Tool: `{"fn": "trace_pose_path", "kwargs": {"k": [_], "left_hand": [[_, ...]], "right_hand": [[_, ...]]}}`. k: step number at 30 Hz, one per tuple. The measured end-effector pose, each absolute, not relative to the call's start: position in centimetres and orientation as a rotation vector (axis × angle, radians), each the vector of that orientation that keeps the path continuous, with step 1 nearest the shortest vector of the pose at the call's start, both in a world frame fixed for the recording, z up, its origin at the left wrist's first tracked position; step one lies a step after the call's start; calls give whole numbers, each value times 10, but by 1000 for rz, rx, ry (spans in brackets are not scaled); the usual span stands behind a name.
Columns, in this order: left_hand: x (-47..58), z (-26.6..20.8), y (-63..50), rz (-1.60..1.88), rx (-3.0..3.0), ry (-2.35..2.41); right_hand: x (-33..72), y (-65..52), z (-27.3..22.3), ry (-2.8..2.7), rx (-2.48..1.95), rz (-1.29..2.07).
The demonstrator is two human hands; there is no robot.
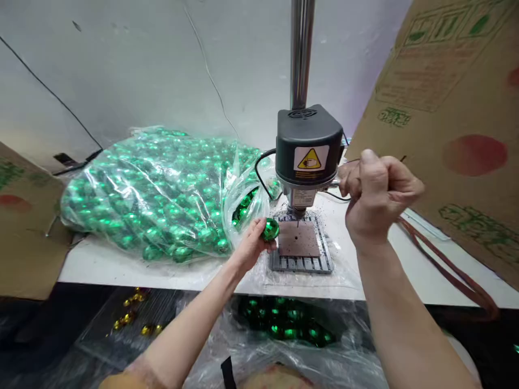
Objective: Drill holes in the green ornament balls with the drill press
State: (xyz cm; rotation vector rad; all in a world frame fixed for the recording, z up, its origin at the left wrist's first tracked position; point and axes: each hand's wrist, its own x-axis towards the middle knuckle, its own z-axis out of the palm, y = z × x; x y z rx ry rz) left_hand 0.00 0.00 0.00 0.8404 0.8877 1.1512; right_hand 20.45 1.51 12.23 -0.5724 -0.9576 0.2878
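Currently, left hand [253, 241] low with green ball [270, 229], right fist [379, 192] higher.

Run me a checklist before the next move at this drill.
1. Green ball in the left hand: ok.
2. Left hand apart from the drill bit: ok, left of it.
3. Right hand gripping a lever: cannot tell; it is curled beside the drill head.
4. Brown board on the slotted base: ok.
5. Base free of debris: not ok, dark chips lie about.
6. Bit stopped: cannot tell.
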Motion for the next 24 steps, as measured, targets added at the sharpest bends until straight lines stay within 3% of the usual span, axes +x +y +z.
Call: {"fn": "trace_pose_path", "kwargs": {"k": [10, 24], "left_hand": [[10, -7, 9, 1085, 623, 809], [20, -29, 21, 1092, 1122, 1093]], "right_hand": [[205, 14, 121, -981, -563, 269], [204, 16, 122, -998, -550, 260]]}}
